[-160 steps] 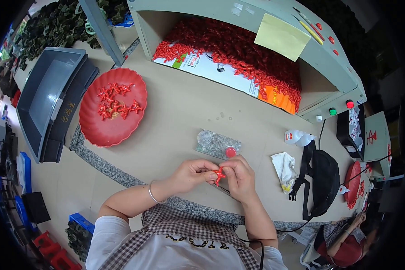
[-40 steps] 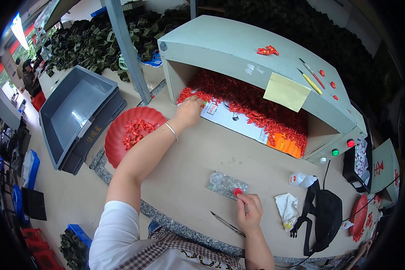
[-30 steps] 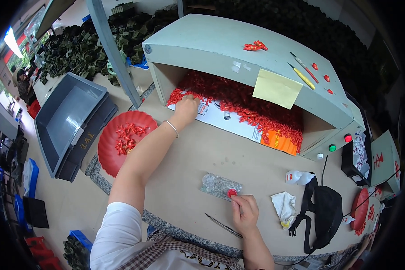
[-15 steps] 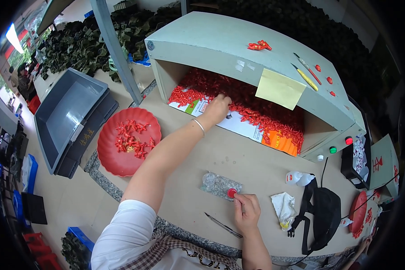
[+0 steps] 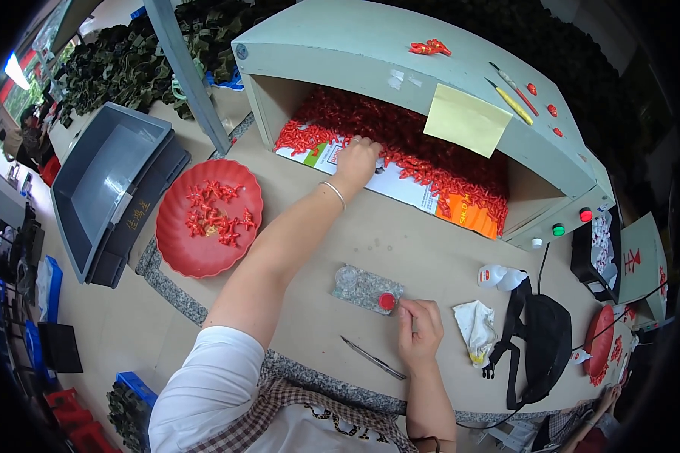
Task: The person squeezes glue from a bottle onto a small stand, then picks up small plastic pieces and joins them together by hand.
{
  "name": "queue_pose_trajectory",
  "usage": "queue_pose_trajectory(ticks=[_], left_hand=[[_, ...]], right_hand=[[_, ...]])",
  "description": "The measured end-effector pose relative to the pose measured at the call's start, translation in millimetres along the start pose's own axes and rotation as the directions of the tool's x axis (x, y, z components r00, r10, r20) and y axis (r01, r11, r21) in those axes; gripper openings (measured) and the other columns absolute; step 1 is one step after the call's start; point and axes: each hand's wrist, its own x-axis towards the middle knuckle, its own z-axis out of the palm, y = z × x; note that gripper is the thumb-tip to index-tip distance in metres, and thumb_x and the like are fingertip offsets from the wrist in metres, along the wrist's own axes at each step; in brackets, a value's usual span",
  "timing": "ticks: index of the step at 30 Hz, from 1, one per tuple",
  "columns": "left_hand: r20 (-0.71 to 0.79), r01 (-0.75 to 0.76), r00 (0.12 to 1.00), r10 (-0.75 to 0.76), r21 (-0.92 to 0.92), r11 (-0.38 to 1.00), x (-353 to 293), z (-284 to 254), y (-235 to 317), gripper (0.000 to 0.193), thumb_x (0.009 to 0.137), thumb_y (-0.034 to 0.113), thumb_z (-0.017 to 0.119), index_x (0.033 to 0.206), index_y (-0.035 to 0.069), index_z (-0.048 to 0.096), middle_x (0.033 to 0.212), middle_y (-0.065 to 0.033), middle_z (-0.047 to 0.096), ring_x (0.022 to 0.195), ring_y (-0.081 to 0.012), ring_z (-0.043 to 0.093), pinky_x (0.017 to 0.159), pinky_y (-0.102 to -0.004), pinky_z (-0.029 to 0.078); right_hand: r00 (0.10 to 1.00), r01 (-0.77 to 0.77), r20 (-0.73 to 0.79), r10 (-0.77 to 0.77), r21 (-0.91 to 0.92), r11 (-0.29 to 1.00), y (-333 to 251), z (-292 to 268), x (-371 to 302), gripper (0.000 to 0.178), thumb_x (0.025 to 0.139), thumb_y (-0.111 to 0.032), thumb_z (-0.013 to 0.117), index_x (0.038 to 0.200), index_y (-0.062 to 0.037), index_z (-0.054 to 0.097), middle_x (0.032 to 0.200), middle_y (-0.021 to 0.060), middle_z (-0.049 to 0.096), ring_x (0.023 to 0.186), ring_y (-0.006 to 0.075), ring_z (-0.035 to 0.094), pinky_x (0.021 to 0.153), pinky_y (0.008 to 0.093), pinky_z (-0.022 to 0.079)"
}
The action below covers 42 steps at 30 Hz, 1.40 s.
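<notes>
My left hand reaches into the pale green box at the front edge of a heap of small glossy red figurines. Its fingers are curled down at the pieces; whatever they pinch is hidden. A printed cardboard sheet lies under the heap. My right hand rests on the table with thumb and fingers drawn together, just right of a small round red cap. That cap sits on a speckled stone slab, along with a clear round dish. Anything between the right fingertips is too small to make out.
A red scalloped plate with several red figurines stands left of my left arm, beside grey crates. Tweezers lie near the front edge. Rightward are white bottles, a stained cloth and a black waist bag.
The whole view has shifted, so the scene sits higher. My right fingertips have drawn slightly rightward from the red cap. My left hand stays at the heap, its fingers a little more curled.
</notes>
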Motion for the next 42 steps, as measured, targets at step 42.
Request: queue_pose_trajectory(ticks=[42], left_hand=[[0.835, 0.352, 0.550, 0.009, -0.222, -0.909, -213, -193, 133, 0.022, 0.094, 0.021, 0.044, 0.110, 0.009, 0.053, 0.114, -0.0058, 0.056, 0.115, -0.0184, 0.047, 0.101, -0.0343, 0.036]], right_hand=[[0.982, 0.106, 0.136, -0.130, 0.167, 0.980, -43, 5, -18, 0.025, 0.065, -0.001, 0.074, 0.087, -0.0037, 0.062, 0.084, 0.0081, 0.058, 0.070, 0.0203, 0.057, 0.058, 0.0295, 0.048]])
